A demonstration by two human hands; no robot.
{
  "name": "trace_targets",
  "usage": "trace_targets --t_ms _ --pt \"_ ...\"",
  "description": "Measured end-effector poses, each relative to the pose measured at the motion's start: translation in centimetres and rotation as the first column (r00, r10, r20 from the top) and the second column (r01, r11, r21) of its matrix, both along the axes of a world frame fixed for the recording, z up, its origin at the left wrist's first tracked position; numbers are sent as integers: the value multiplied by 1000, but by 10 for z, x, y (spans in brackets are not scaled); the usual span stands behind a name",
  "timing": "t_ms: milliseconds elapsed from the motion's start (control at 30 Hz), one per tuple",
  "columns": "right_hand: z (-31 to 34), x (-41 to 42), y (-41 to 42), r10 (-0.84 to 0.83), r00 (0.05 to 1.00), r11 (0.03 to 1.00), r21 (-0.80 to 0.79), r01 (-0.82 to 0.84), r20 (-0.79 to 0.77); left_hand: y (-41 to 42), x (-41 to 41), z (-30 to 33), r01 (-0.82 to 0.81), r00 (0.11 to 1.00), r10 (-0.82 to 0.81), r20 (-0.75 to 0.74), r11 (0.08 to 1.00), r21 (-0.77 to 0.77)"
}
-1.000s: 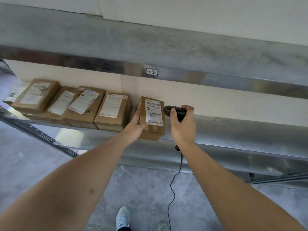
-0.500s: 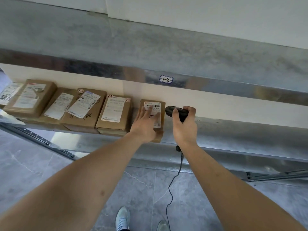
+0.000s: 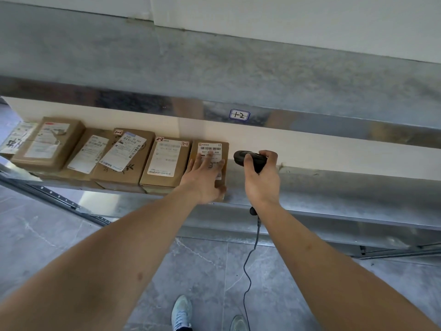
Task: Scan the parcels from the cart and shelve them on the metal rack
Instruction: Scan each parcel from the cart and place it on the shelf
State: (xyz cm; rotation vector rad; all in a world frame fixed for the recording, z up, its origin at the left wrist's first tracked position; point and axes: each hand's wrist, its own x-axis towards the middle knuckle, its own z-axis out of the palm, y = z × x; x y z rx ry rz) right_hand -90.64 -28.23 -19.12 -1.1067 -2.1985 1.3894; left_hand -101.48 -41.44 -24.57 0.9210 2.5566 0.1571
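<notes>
Rack beam tag [image 3: 239,115] reads "1-2"; one parcel [image 3: 167,161] carries red-edged "2-2" stickers.

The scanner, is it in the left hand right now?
No, the scanner is gripped in the right hand, while the left hand lies flat on the rightmost parcel.

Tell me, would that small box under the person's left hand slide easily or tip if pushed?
Probably slides: the small box lies flat on the smooth metal shelf. Tipping seems unlikely, being low and wide. The flat left hand suggests it's light.
</notes>
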Motion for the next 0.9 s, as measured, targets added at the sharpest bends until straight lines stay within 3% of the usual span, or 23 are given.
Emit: trace_targets --t_ms 367,600,900 --pt "10 21 -4 -99 995 995 4 99 -2 9 1 31 44 999 -44 0 998 -56" --pt "41 63 -16 -235 967 970 45 240 -98 28 29 72 242 964 -244 -110 970 -31" --pt "90 171 -20 -399 893 895 123 429 -209 69 107 128 480 855 -453 -253 875 56"
